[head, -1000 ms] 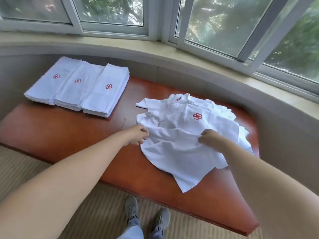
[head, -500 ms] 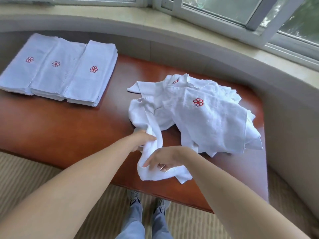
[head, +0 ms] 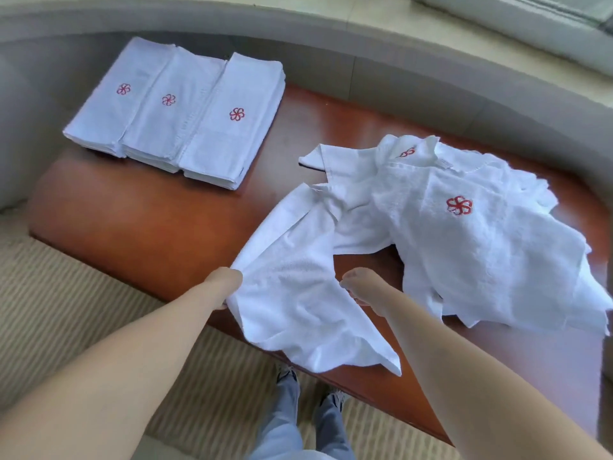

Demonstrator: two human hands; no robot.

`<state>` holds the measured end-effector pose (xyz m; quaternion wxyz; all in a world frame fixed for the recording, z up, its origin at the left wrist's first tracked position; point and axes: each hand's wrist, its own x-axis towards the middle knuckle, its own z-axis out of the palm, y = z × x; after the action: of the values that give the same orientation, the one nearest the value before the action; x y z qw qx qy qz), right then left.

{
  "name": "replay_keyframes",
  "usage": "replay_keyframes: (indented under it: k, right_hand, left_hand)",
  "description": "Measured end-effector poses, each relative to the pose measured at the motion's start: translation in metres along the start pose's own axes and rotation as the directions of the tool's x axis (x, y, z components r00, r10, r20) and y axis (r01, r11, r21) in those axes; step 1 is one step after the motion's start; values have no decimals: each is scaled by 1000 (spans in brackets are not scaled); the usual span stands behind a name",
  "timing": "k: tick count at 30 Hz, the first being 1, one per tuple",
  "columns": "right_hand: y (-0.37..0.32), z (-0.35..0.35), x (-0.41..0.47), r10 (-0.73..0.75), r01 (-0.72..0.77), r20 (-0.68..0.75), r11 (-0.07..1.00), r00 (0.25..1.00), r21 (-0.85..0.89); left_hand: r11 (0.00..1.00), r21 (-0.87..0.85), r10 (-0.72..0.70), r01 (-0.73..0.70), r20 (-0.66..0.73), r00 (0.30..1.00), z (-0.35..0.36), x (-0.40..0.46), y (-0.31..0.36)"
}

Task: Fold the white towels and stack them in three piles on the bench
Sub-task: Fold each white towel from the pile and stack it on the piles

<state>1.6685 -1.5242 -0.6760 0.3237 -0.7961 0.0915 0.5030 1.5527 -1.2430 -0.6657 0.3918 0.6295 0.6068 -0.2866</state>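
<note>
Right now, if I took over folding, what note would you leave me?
Left hand and right hand each grip an edge of one unfolded towel, held over the front edge of the bench.
Done: three folded piles side by side at the bench's far left.
Left: fold the held towel and stack it, then work through the loose heap on the right.
</note>
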Motion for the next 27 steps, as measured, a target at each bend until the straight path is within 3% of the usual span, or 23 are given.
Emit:
replay_keyframes:
  k: [3,4,7,10,14,16,19,20,22,25,27]
  right_hand:
    - [-9,21,20,-40,41,-62,999,997,13]
    - [-12,26,27,-38,41,-96,999,995,23]
    - [-20,40,49,-46,61,-178,995,983,81]
    - [-30,52,72,-73,113,-253,982,965,150]
    - [-42,53,88,-99,164,-258,955,961,247]
    - [-48,40,87,-100,220,-339,916,935,335]
    - [-46,9,70,-68,294,-522,884,850,364]
    - [-41,0,65,-70,285,-539,902,839,326]
    - [-31,-11,60,-100,208,-450,958,887,197]
    - [-19,-11,64,-82,125,-213,972,974,197]
    - [-17,-8,69,-72,135,-231,955,970,266]
  left_hand:
    - [895,446,-29,27,-2,1000,-1,10,-6]
    - [858,514,-7,8,-6,1000,0,16,-5]
    - [827,522,243,-210,7,970,13,41,-2]
    - [726,516,530,-455,1,848,32,61,20]
    - [681,515,655,-521,-110,747,38,78,48]
    - [790,284,607,-544,-233,759,24,85,56]
    - [901,-126,330,-415,-423,844,-6,92,58]
    - [897,-248,237,-367,-431,871,-15,94,56]
    - [872,-394,143,-291,-362,921,-25,97,46]
    - [943,-170,250,-288,-214,944,-19,107,26]
    - [946,-66,312,-319,-97,945,-8,109,20]
